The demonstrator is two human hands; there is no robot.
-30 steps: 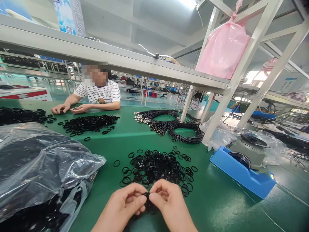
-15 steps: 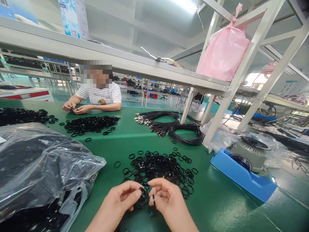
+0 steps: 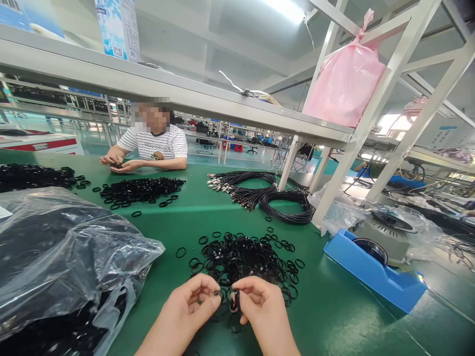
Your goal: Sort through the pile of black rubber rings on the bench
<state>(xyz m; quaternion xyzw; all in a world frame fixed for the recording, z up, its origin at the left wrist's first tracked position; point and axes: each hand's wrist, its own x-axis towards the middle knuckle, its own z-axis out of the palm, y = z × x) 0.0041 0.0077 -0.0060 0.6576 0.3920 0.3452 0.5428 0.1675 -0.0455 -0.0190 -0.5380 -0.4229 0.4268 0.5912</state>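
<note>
Two hands hold small black things over a green worktop

The left hand [image 3: 189, 304] is curled, with its thumb and finger pinched together on a small black piece [image 3: 216, 293]. It is too small to tell if that is a whole ring. The right hand [image 3: 265, 304] is curled too, and its thumb and fingers hold a black ring [image 3: 236, 300]. The two hands are near each other but do not touch.

Just past the hands, a big pile of black rings [image 3: 243, 254] sits on the green worktop [image 3: 311, 306]. Some loose rings lie around its edge. On the left is a clear plastic bag [image 3: 92, 237] with lots of black things in it. On the right is a blue tape holder [image 3: 371, 272], with a grey machine [image 3: 386, 240] just behind it.

Farther back, loops of black cable [image 3: 285, 210] lie by the white legs of a shelf [image 3: 208, 106]. To the left of them is another pile of rings [image 3: 143, 190]. A person in a striped shirt [image 3: 159, 143] sits at the far side, with both hands close together. A pink bag [image 3: 345, 84] sits up on the shelf.
</note>
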